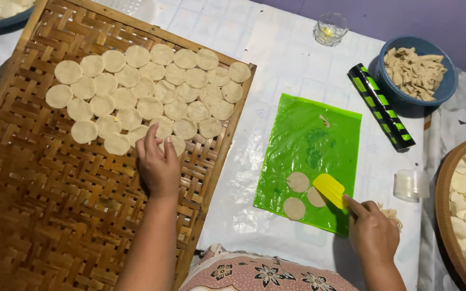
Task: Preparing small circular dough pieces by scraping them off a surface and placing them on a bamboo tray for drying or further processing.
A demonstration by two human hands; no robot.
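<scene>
We see our left hand [158,164] resting palm down on the bamboo tray [55,215] at the left of the frame, fingers close together and pointing up the picture. Its fingertips touch the lowest of the dough rounds [146,97], which lie in overlapping rows across the upper middle of the tray. The left grip holds nothing; it only presses flat at the edge of the rounds.

Our right hand [372,231] sits at the lower right, its grip pinched on the handle end of a yellow scraper [330,189]. The scraper's blade lies on the green sheet [308,140], which is spread flat on the white worktop [292,54] at the centre right. Three loose rounds [297,182] lie on the lower part of the sheet, and the blade touches the rightmost of them.

Just right of the sheet a black and green roller [381,106] lies at a slant. Beyond it, in the upper right, a blue bowl [443,86] holds dough scraps. A small clear cup [410,185] stands near the right hand, and a basket [446,215] of pale pieces is cut off by the right edge. A glass [330,28] stands at the top centre.
</scene>
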